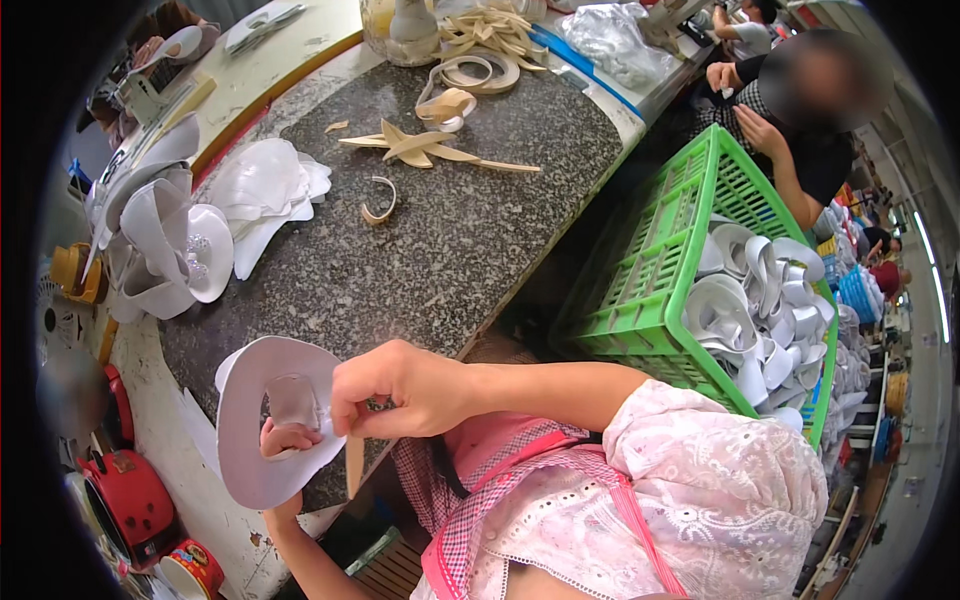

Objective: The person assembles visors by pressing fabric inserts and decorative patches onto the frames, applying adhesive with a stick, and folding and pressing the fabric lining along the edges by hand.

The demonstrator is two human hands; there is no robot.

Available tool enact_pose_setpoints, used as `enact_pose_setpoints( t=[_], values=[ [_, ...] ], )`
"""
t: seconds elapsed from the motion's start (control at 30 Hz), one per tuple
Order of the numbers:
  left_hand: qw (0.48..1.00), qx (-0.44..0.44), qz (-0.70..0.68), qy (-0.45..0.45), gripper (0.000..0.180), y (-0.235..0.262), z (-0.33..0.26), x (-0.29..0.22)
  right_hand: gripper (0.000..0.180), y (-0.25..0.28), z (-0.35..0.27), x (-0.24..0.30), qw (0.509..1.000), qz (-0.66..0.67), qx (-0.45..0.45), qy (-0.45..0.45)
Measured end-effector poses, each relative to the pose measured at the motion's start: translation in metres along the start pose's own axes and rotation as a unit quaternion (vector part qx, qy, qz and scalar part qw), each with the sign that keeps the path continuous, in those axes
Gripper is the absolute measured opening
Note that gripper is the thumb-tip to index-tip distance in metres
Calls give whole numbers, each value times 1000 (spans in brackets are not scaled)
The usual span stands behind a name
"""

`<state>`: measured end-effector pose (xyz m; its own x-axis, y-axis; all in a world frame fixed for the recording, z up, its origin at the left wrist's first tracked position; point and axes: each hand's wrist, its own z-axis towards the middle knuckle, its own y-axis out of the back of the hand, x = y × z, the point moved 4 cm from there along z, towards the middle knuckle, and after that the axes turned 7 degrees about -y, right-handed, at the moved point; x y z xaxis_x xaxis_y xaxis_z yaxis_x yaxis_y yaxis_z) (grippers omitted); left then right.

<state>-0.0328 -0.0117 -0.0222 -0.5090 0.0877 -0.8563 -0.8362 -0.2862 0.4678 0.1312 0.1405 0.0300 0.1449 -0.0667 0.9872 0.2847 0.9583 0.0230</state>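
Observation:
My left hand (288, 438) holds up a white shoe upper (252, 400) at the near left end of the stone-topped table. Its fingertips show through the upper's opening, and the rest of that hand is behind the piece. At the upper's right edge, my right hand (400, 390) is closed in a pinch. A thin tan strip (354, 466) hangs down from its fingers. Whether the strip touches the upper I cannot tell.
Several tan strips (410, 145) and a curled one (378, 202) lie on the speckled stone slab (480, 235). White uppers (160, 235) and flat white pieces (265, 185) are stacked at left. A green crate (640, 290) of white uppers stands right, with a person behind it.

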Motion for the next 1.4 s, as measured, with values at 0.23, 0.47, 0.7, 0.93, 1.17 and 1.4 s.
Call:
enact_pose_setpoints(
  t=[0.23, 0.47, 0.7, 0.93, 1.17, 1.4],
  values=[
    [992, -74, -62, 84, 11, 9, -20, 36, 13, 11, 21, -2, 998, 30, -59, -19],
    [995, 12, -85, 48, 24, 5, -11, 19, 13, 9, 30, -16, 991, 5, -35, 129],
    [998, -15, -29, 58, 33, 3, -33, 30, 16, -28, 42, -9, 922, -352, -8, 160],
    [991, -122, -13, 47, 42, 11, -50, 24, 18, -41, 49, -23, 900, -393, -6, 190],
    [990, 21, -34, 136, 45, 15, -67, 25, 15, -54, 54, -15, 895, -402, 9, 194],
    [989, -6, 143, 21, 40, 10, -67, 9, 11, -55, 61, -11, 911, -382, 36, 150]
  ],
)
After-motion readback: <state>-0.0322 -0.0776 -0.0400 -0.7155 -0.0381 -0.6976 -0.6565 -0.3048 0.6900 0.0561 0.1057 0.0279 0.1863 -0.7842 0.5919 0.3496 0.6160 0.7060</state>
